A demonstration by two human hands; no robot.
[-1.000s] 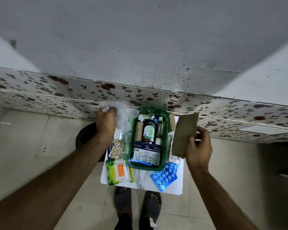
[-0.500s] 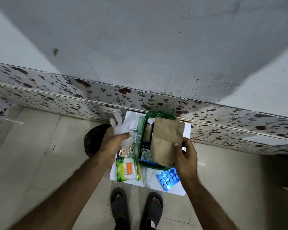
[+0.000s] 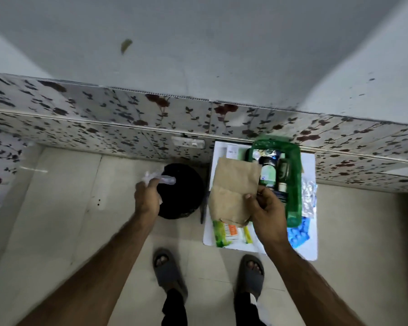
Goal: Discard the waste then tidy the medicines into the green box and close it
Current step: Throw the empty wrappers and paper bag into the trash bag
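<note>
My left hand (image 3: 147, 199) clutches crumpled clear plastic waste (image 3: 154, 177) at the round black bin (image 3: 181, 191)'s rim, my right hand (image 3: 267, 209) pinches a brown paper bag (image 3: 233, 191) beside it; releasing early risks dropping the waste outside.

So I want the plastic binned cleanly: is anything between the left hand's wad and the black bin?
Nothing visible. The left hand holds the plastic wad at the black bin's left rim, over its open mouth. The paper bag in the right hand is off to the bin's right.
</note>
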